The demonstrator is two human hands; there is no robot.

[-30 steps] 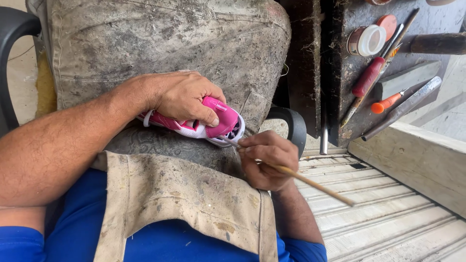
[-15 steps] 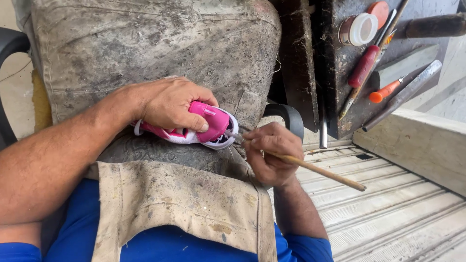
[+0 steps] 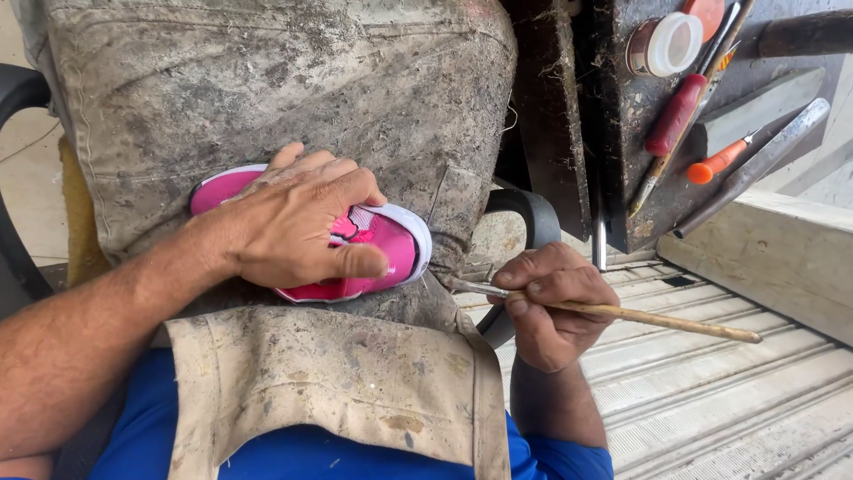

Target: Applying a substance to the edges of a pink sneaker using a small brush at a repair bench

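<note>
- Here, a stained, dirt-marked apron (image 3: pixel 267 98) covers the person's lap and fills most of the view, with a lighter flap of the same cloth (image 3: pixel 329 382) lying nearer the body over blue clothing (image 3: pixel 293 458).
- A dark, grimy bench (image 3: pixel 622 178) stands to the right beyond the lap, and a ribbed metal floor (image 3: pixel 711 391) runs below it.
- The left hand (image 3: pixel 298 227) lies palm-down over a small pink shoe (image 3: pixel 391 258), its fingers (image 3: pixel 351 187) wrapped over the upper and the thumb pressed along the side, so the hand is clamped on the shoe.
- The pink shoe with its white sole edge rests on the apron, on the lap, toe pointing toward the right hand; its heel end shows past the knuckles.
- The right hand (image 3: pixel 551 307) sits just right of the shoe, apart from it, with the fingers (image 3: pixel 555 289) pinched together around a thin brush (image 3: pixel 613 311).
- The brush has a pale wooden handle reaching out to the right and a metal end pointing at the shoe's toe; the tip is near the sole, and contact cannot be told.
- On the bench lie a red-handled tool (image 3: pixel 675 116), an orange-handled tool (image 3: pixel 720 160), a long metal file (image 3: pixel 755 164) and a small open tin (image 3: pixel 662 44).
</note>
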